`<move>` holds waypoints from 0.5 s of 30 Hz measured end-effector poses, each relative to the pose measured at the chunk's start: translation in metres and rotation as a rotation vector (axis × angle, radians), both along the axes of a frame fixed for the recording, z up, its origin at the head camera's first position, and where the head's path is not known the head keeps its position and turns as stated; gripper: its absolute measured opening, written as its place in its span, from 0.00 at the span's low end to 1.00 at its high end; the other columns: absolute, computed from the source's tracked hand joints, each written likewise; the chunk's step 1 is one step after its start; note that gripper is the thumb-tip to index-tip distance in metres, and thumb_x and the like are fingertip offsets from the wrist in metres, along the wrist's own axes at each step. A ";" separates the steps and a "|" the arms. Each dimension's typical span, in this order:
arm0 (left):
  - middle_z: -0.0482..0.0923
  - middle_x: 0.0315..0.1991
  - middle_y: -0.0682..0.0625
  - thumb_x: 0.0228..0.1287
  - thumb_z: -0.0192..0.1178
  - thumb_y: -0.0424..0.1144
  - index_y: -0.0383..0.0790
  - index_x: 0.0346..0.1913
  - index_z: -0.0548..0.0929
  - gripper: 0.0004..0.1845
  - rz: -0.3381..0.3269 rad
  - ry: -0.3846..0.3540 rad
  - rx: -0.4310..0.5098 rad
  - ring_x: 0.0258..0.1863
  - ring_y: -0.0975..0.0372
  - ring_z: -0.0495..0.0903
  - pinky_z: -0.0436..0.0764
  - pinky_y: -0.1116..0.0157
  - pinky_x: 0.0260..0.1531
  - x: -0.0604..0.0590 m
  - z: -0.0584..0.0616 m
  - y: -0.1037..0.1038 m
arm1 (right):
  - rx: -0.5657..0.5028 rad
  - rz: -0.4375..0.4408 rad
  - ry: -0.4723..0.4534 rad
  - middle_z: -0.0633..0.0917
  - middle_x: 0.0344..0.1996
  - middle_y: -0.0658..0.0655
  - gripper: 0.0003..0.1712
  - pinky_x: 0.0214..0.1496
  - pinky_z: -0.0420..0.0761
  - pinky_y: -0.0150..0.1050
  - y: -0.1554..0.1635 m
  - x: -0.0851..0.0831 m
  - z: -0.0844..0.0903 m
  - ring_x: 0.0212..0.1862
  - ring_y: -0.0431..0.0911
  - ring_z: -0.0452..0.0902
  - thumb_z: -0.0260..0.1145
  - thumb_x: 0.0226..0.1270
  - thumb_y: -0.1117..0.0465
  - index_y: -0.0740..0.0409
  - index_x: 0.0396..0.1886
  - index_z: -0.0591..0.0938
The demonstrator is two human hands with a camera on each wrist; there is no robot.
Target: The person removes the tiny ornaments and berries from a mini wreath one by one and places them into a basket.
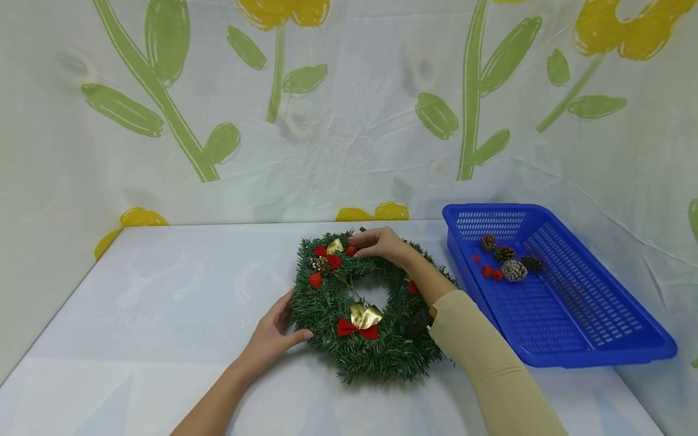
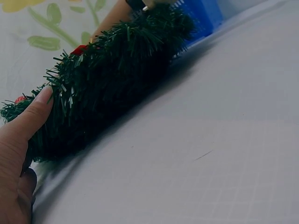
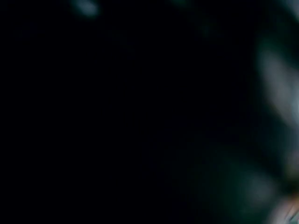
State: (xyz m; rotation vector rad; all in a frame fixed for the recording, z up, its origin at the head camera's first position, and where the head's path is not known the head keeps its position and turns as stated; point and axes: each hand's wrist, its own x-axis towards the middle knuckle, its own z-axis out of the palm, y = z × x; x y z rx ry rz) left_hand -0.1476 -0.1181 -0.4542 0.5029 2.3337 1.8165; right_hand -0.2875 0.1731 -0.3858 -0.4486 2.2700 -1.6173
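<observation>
The green wreath [image 1: 362, 306] lies flat at the centre of the table [image 1: 163, 315], its left rim gripped by the left hand [image 1: 272, 333] with thumb curled on the tinsel. The right hand [image 1: 382, 243], at the wreath's upper edge, pinches by a red berry [image 1: 351, 250]; a hard tug there could knock loose the bows or drag the wreath toward the blue basket [image 1: 594, 339] at right.

Bare tabletop [image 1: 163, 303] fills the left and lower part of the head view, giving open passage up to the wreath [image 1: 327, 303] at centre. On the right, the blue basket [image 1: 600, 351] sits just beside the wreath, leaving only a narrow gap, which the sleeved right forearm [image 1: 480, 345] crosses. Behind, the flowered backdrop [image 1: 349, 121] closes off the far edge.
</observation>
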 end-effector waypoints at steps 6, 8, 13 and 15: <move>0.54 0.72 0.38 0.53 0.70 0.37 0.39 0.74 0.52 0.49 0.001 0.024 -0.008 0.70 0.47 0.56 0.60 0.52 0.67 -0.001 0.000 -0.001 | 0.047 0.004 0.018 0.79 0.55 0.65 0.24 0.56 0.81 0.43 -0.003 0.000 -0.001 0.57 0.55 0.76 0.67 0.58 0.74 0.68 0.56 0.78; 0.54 0.72 0.38 0.53 0.70 0.37 0.38 0.74 0.52 0.49 0.000 0.026 -0.008 0.70 0.47 0.56 0.60 0.51 0.67 -0.002 -0.001 -0.001 | 0.080 -0.001 0.032 0.79 0.55 0.65 0.23 0.56 0.81 0.43 -0.005 0.001 -0.001 0.57 0.55 0.76 0.67 0.58 0.73 0.67 0.56 0.79; 0.53 0.72 0.39 0.53 0.70 0.37 0.39 0.74 0.51 0.49 -0.001 0.000 0.001 0.71 0.48 0.54 0.59 0.53 0.68 -0.001 -0.001 -0.001 | 0.148 -0.022 0.067 0.81 0.54 0.64 0.22 0.55 0.82 0.42 -0.009 0.002 -0.002 0.56 0.55 0.77 0.67 0.59 0.71 0.66 0.55 0.80; 0.52 0.73 0.39 0.53 0.70 0.37 0.40 0.75 0.51 0.50 -0.001 -0.010 0.008 0.71 0.48 0.54 0.59 0.53 0.68 -0.001 -0.001 -0.001 | 0.163 -0.028 0.080 0.82 0.52 0.64 0.21 0.54 0.82 0.41 -0.009 0.002 -0.003 0.55 0.54 0.78 0.67 0.59 0.71 0.65 0.54 0.80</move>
